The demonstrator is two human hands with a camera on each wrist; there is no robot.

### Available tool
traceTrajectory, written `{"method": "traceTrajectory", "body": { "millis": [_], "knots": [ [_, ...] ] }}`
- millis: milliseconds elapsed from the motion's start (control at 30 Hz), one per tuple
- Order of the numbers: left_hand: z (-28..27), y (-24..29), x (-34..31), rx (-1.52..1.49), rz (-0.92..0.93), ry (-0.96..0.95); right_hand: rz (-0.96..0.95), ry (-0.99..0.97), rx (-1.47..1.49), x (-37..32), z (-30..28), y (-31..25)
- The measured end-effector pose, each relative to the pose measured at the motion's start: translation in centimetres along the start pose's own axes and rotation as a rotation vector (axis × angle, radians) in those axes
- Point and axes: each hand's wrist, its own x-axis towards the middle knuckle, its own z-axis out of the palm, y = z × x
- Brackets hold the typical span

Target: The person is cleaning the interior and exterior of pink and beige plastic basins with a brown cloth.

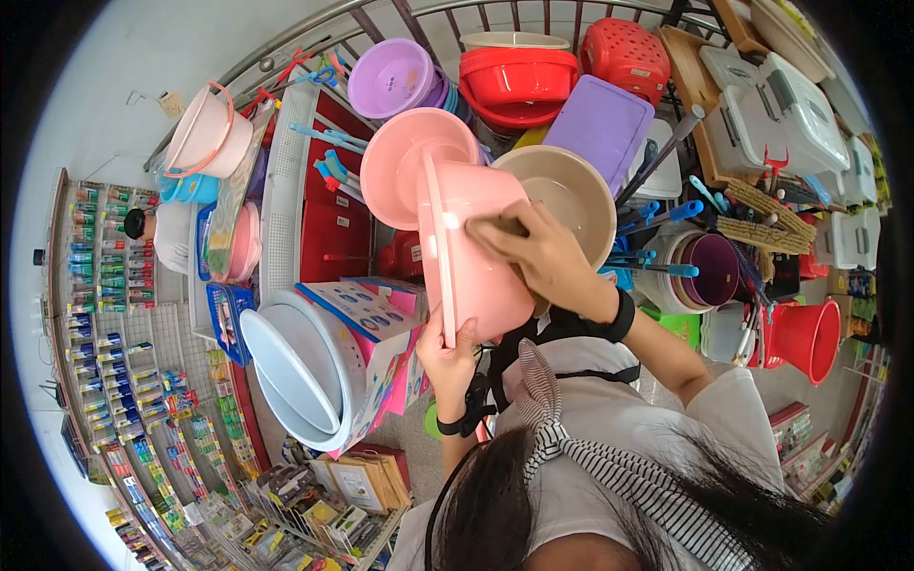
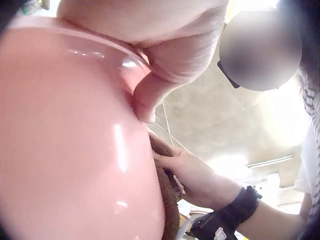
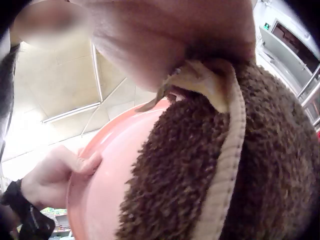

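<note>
A pink plastic basin (image 1: 481, 281) is held up on its side in front of the body, its rim facing left in the head view. My left hand (image 1: 447, 362) grips the lower part of that rim, the thumb lying on the outer wall. With my right hand (image 1: 562, 262) I hold a brown fluffy cloth (image 3: 170, 165) with a beige stitched edge. It lies against the outside of the basin, and in the left wrist view the cloth (image 2: 171, 205) shows at the far side of the curved wall.
Behind the held basin stand another pink basin (image 1: 395, 176) and a beige basin (image 1: 590, 200). A purple lid (image 1: 600, 124) and red basins (image 1: 519, 81) are at the back. Pale blue tubs (image 1: 338, 352) lean by a printed carton (image 1: 367, 309) on the left. Clear storage boxes (image 1: 790, 114) fill the right.
</note>
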Motion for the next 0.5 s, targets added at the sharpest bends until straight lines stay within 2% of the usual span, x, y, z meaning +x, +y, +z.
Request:
{"method": "traceTrajectory", "body": {
  "millis": [67,100,167,233,300,333,433,500],
  "knots": [
    [-0.6,0.5,0.1,-0.038,-0.028,0.005,-0.064,-0.171,0.016,-1.2,-0.7,-1.1],
    [-0.9,0.7,0.2,-0.077,-0.057,0.013,-0.064,-0.174,0.017,-1.8,-0.6,-1.3],
    [-1.0,0.1,0.1,-0.129,-0.044,0.033,-0.253,-0.172,0.041,-2.5,-0.5,-1.3],
    [-1.3,0.0,-0.3,-0.15,-0.112,-0.021,-0.217,-0.198,0.094,-1.7,-1.2,-0.2],
    [-1.4,0.0,-0.7,-0.144,-0.092,-0.013,0.046,-0.032,0.108,-0.9,-1.1,1.2],
    [-1.4,0.0,-0.7,-0.137,-0.067,-0.004,0.083,0.06,0.057,-0.7,-1.0,2.0],
    [-1.4,-0.2,-0.5,-0.052,-0.018,0.012,0.02,0.02,0.084,-1.8,-1.1,1.3],
    [-1.4,0.1,-0.1,-0.084,-0.01,0.028,-0.11,-0.091,0.149,-3.2,-1.0,0.6]
  ]
}}
